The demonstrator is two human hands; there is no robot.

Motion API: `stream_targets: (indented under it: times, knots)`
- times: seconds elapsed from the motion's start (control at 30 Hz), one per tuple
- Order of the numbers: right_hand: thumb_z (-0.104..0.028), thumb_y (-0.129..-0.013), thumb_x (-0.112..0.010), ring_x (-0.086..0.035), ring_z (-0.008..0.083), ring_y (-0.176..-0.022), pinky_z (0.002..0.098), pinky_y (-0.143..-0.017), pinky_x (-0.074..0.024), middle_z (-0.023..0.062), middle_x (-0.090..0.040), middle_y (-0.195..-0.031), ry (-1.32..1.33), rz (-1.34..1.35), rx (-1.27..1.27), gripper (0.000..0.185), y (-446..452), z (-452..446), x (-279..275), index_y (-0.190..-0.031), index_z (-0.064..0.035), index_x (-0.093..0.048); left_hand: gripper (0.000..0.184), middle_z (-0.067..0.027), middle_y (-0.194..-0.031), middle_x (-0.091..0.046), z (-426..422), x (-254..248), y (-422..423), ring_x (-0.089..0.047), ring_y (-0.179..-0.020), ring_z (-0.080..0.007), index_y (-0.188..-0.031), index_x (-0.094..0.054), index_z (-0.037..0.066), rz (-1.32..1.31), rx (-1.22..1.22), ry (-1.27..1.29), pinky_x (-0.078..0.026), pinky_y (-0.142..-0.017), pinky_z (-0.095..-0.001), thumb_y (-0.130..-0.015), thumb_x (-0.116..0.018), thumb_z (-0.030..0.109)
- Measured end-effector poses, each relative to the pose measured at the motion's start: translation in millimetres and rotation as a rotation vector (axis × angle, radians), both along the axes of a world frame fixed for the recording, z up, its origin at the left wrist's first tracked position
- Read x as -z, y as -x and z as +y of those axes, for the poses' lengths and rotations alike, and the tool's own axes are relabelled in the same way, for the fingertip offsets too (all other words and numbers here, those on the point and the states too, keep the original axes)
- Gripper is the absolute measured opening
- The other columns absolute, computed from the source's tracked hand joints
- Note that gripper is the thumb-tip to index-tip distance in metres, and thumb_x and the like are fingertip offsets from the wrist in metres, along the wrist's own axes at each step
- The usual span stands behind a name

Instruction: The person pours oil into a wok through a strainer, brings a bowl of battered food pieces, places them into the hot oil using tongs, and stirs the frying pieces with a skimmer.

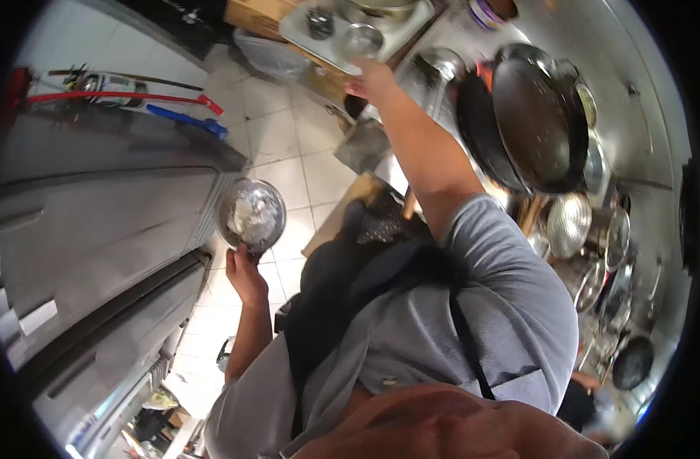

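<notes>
My left hand (247,274) grips the rim of a round metal bowl (275,229), holding it out over the tiled floor. Inside lies a whitish, lumpy food (246,218) that I cannot identify. My right hand (371,81) is stretched forward to the near edge of a pale tray (304,29). Its fingers look apart, close to a small metal bowl (363,40) on that tray; whether they touch it I cannot tell. A dark, crumpled-looking item (319,23) and part of a larger pot (384,6) also sit on the tray.
Large dark woks (537,122) stand on the stove at my right, with a ladle (442,65) near them. Strainers (569,224) and pans line the right wall. Steel cabinets (112,222) fill the left side. A plastic bin (269,55) stands below the tray. Another person (583,402) is partly visible behind.
</notes>
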State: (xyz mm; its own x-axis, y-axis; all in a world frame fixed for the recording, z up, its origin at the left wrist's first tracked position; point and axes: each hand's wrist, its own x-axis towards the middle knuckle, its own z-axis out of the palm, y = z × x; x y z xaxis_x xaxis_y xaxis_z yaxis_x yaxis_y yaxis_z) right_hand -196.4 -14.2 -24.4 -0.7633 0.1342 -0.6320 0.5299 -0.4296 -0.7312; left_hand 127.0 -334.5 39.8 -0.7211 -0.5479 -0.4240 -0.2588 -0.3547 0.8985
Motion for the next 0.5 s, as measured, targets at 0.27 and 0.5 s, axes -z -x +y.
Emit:
stream_targets:
  times: [0.27, 0.5]
  knots:
    - [-0.006, -0.088, -0.059, -0.063, 0.0279, -0.071, 0.0369, -0.055, -0.0564, 0.0150, -0.060, -0.091, -0.478, 0.423, -0.392, 0.011, 65, 45, 68, -0.096, 0.0007, -0.059, 0.013, -0.0060, -0.088, -0.061, -19, 3, -8, -0.061, -0.079, -0.0132, -0.088, -0.053, 0.002, -0.003, 0.097, 0.065, -0.053, -0.074, -0.0293, -0.094, -0.054, 0.013]
    - [-0.012, -0.088, -0.054, -0.055, 0.0233, -0.055, 0.0346, -0.042, -0.0428, 0.0108, -0.054, -0.070, -0.025, 0.094, -0.080, 0.008, -2, 71, 45, -0.083, -0.0055, -0.055, 0.013, -0.0074, -0.093, -0.061, -10, 11, 35, -0.060, -0.084, -0.0134, -0.092, -0.055, 0.001, 0.036, 0.229, 0.027, -0.053, -0.078, -0.0300, -0.094, -0.053, 0.013]
